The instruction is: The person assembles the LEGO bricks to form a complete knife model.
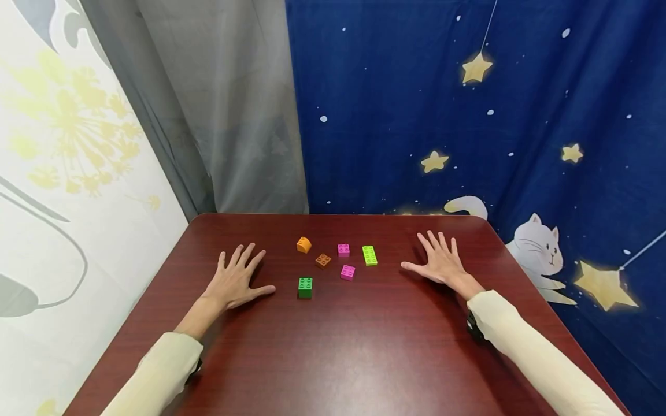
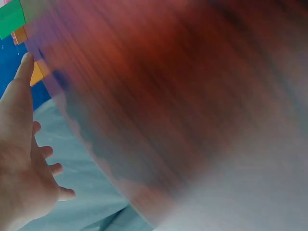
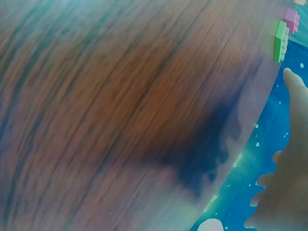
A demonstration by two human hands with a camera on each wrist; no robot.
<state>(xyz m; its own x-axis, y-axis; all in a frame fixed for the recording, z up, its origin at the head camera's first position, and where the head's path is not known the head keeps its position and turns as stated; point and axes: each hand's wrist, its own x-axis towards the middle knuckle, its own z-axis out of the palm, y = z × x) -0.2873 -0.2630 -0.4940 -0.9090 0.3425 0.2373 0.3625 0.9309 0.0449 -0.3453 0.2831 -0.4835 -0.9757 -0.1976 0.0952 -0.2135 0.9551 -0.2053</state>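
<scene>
In the head view, several toy building bricks lie in a loose group on the table: an orange brick with a rounded side [image 1: 304, 245], a brown brick [image 1: 323, 260], two magenta bricks [image 1: 343, 250] [image 1: 347, 273], a long lime brick [image 1: 369, 255] and a taller green brick [image 1: 305, 288]. Left of the group, my left hand [image 1: 236, 280] spreads its fingers, its thumb pointing toward the green brick without touching it. My right hand [image 1: 439, 260] is spread likewise on the other side, nearest the lime brick. Both hands hold nothing. Each wrist view shows its hand [image 2: 24, 159] [image 3: 284, 178] from the thumb side.
The dark red-brown wooden table [image 1: 333, 358] has rounded far corners. Behind it hang a grey curtain [image 1: 244, 115] and a blue curtain [image 1: 385, 104] with stars and a white cat. A pale patterned surface [image 1: 78, 231] borders the left side.
</scene>
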